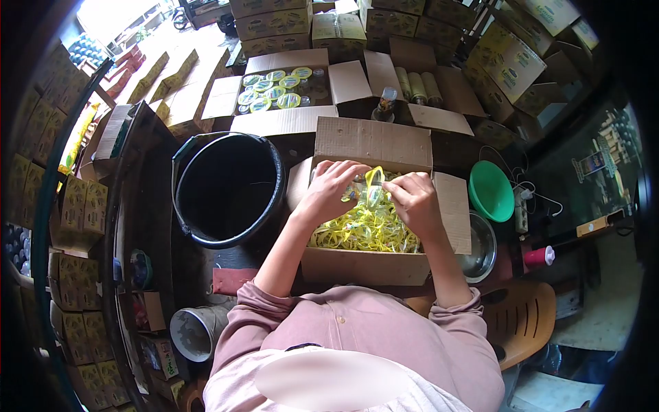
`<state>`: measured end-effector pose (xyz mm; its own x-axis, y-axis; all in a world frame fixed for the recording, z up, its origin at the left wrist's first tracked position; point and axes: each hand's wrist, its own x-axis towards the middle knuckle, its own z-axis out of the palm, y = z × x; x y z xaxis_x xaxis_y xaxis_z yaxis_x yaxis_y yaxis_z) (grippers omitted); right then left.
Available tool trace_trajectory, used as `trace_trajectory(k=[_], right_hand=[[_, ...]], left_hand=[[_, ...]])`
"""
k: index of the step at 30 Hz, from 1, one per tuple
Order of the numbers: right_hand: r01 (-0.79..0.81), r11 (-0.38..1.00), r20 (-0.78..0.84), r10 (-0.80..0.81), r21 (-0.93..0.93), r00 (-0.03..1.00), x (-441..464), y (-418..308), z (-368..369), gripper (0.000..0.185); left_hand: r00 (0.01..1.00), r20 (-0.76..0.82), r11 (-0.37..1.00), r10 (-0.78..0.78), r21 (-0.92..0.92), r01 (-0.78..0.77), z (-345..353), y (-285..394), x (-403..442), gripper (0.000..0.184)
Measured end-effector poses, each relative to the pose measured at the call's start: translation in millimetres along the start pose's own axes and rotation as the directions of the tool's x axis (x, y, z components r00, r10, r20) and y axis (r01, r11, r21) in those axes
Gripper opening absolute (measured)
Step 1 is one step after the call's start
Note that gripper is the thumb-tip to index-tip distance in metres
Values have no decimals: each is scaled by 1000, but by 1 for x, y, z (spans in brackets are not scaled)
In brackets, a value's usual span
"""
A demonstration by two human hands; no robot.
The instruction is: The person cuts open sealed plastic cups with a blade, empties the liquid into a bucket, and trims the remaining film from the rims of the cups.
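Both hands work above an open cardboard box (367,266) filled with yellow plastic strips (357,230). My left hand (332,184) is curled round a small clear plastic container (352,192), mostly hidden by the fingers and lying over the strips. A looped yellow strip (375,176) rises between the two hands. My right hand (414,197) pinches that strip near its right side with thumb and fingers. Clear plastic also shows just under the loop, but its shape is hard to make out.
A large black bucket (281,185) stands left of the box. On the right are a green bowl (491,191) and a metal bowl (489,257). Behind, an open carton (285,120) holds yellow-lidded cups (274,93), beside a small clear bottle (386,104). Stacked cartons line the back.
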<state>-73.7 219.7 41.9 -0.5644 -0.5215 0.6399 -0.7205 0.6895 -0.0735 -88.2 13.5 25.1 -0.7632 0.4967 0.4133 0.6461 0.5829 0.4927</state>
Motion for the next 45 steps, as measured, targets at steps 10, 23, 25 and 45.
trace_trajectory(k=[10,23,25,45], right_hand=[[57,992,102,-45,-109,994,-10,-3,11,15],[-70,989,85,81,-130,993,-22,13,-20,24],[-67,994,75,73,-84,995,-17,6,-16,25],[-494,677,-154,661,545,735,-34,-17,27,33]], left_hand=[[999,-32,994,9,110,-6,-7,-1,-3,53],[996,-77,993,-38,105,46,-8,-12,-8,53],[997,-73,996,-39,83,45,-8,-9,-7,52],[950,-257,984,-175,-66,164,5,5,-20,64]])
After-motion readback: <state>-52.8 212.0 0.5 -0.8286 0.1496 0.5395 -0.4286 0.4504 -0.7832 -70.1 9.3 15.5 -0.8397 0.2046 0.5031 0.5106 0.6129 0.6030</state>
